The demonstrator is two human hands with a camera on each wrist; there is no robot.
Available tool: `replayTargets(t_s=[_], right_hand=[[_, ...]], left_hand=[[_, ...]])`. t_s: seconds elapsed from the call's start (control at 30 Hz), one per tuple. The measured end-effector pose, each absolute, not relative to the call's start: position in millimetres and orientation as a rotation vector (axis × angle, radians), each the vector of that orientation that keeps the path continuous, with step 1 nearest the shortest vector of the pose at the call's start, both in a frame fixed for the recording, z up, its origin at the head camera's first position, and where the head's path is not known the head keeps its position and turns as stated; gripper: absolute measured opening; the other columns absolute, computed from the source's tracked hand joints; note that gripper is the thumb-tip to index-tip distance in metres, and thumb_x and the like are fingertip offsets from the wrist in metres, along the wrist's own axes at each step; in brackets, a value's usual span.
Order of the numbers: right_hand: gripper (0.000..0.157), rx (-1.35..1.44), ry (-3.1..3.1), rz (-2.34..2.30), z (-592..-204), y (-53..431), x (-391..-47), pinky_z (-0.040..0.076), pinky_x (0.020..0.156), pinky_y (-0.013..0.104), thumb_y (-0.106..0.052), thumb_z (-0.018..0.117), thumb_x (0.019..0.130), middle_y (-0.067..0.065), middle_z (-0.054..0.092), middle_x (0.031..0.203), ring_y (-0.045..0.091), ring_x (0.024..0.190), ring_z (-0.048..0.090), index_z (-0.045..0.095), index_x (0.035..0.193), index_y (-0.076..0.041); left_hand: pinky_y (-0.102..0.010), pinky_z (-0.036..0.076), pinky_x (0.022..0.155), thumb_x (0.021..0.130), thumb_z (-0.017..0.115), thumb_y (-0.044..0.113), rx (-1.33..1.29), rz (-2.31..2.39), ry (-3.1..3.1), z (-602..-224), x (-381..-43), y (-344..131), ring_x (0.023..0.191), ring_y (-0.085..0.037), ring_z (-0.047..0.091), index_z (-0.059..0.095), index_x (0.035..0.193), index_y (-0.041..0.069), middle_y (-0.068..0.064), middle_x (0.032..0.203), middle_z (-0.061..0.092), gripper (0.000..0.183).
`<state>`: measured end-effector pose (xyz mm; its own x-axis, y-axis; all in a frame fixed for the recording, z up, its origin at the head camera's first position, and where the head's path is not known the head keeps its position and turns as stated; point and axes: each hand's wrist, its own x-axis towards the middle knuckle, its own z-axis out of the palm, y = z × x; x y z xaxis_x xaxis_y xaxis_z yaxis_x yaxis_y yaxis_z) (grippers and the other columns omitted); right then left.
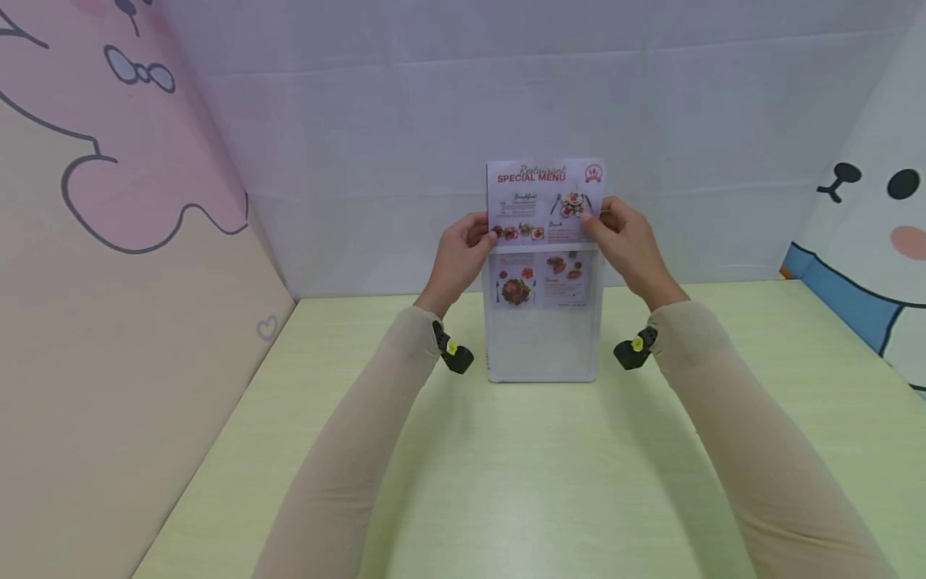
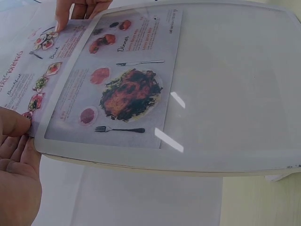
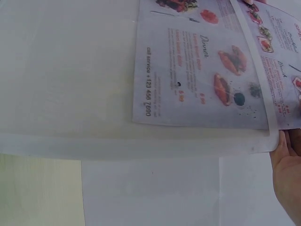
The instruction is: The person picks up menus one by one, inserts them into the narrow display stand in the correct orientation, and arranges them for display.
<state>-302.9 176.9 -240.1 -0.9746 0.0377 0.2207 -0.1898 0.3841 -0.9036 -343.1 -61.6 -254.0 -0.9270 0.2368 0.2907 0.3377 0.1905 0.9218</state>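
A printed restaurant menu sheet [image 1: 517, 201] is partway down inside a white-framed clear sign holder [image 1: 544, 346], which stands upright on the table. Its lower half shows through the clear front, while the upper half sticks out above the top rim. My left hand [image 1: 459, 249] pinches the sheet's left edge just over that rim, thumb in front. On the opposite edge, somewhat higher, my right hand [image 1: 633, 245] pinches the paper between thumb and fingers. In the left wrist view the "Dinner" part of the menu [image 2: 136, 56] lies behind the clear panel.
The holder stands toward the back of a pale yellow-green wooden table [image 1: 535, 474]. Close behind it hangs a white cloth backdrop [image 1: 362, 177]. Panels with cartoon animals flank the table, a pink one [image 1: 166, 161] at left and a white one [image 1: 861, 233] at right.
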Motion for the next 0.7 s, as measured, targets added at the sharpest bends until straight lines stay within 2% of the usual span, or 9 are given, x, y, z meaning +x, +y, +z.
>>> replayTargets(t_s=[0.1, 0.2, 0.7], right_hand=[[0.044, 0.141, -2.435, 1.636, -240.0, 176.8, -302.8, 0.041, 0.103, 0.047, -0.041, 0.05, 0.098, 0.016, 0.058, 0.127, 0.023, 0.107, 0.055, 0.05, 0.129, -0.009], [0.043, 0.146, -2.43, 1.637, -240.6, 176.8, -302.9, 0.042, 0.102, 0.047, -0.041, 0.049, 0.099, 0.016, 0.058, 0.125, 0.023, 0.106, 0.055, 0.05, 0.129, -0.01], [0.036, 0.182, -2.393, 1.633, -242.8, 175.5, -304.7, 0.045, 0.084, 0.029, -0.04, 0.051, 0.098, 0.007, 0.063, 0.112, 0.012, 0.092, 0.057, 0.056, 0.119, -0.011]], left_hand=[[-0.03, 0.051, 0.094, 0.097, 0.054, 0.01, -0.576, -1.848, -2.357, -254.9, -344.1, -61.6, 0.11, -0.018, 0.063, 0.058, 0.127, 0.005, -0.011, 0.121, 0.065, 0.03], [-0.03, 0.051, 0.093, 0.097, 0.055, 0.01, -0.578, -1.848, -2.351, -255.8, -344.6, -61.3, 0.109, -0.018, 0.063, 0.058, 0.126, 0.005, -0.011, 0.12, 0.065, 0.03], [-0.031, 0.052, 0.093, 0.098, 0.054, 0.01, -0.583, -1.871, -2.327, -255.9, -344.4, -62.6, 0.108, -0.019, 0.064, 0.058, 0.125, 0.004, -0.012, 0.12, 0.065, 0.028]])
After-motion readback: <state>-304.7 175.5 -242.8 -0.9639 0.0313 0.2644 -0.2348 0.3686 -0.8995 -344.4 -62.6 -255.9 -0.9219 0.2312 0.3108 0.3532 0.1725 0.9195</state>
